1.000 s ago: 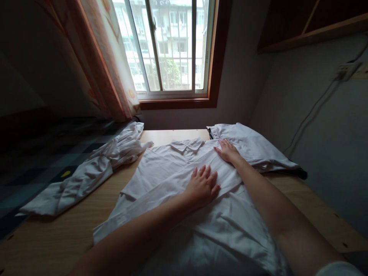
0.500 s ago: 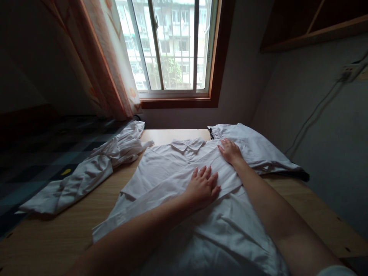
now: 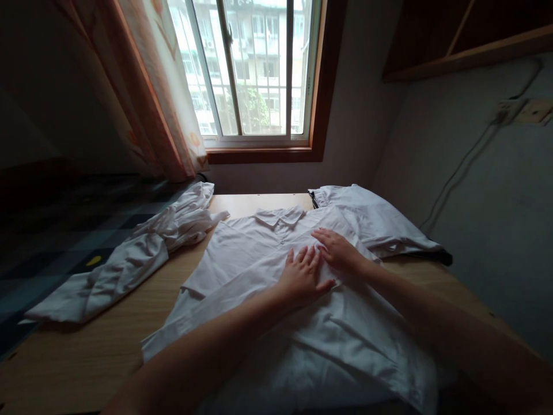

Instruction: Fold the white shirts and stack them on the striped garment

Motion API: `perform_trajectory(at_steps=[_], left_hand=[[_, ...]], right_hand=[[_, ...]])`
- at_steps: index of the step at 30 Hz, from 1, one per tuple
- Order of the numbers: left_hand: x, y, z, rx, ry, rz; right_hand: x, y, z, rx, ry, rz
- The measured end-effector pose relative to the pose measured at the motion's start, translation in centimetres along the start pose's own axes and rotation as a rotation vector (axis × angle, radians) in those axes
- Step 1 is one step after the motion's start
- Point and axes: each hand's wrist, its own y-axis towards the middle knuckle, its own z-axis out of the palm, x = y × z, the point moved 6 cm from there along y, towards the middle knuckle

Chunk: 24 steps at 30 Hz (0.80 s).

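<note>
Two bare hands are laid on a white shirt (image 3: 242,245), which is spread across the middle of the wooden table (image 3: 103,351), collar (image 3: 280,217) toward the window (image 3: 257,75). Left hand (image 3: 305,274): palm down, fingers slightly spread, thumb apart; cloth is probably kept flat by it. Right hand (image 3: 339,252): fingers extended, nearly together, close beside the left; contact between the two cannot be told. No pinch is seen. Working room is apparently left by the crumpled garment (image 3: 147,248) at left and the white pile (image 3: 384,222) at right, both placed aside.
</note>
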Motion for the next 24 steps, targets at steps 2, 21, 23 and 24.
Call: perform_trajectory(at_steps=[2,21,23,24], left_hand=[[0.1,0.1,0.2,-0.001,-0.001,-0.008],[0.3,0.0,-0.2,0.041,-0.015,0.000],[0.3,-0.1,-0.3,0.046,-0.022,-0.003],[0.3,-0.1,-0.3,0.048,-0.025,-0.007]], right_hand=[[-0.2,-2.0,1.2,0.053,-0.055,0.069],[-4.4,-3.7,0.7,0.060,-0.242,0.297],[-4.8,-3.6,0.6,0.068,-0.253,0.306],[-5.0,-3.6,0.6,0.069,-0.262,0.306]])
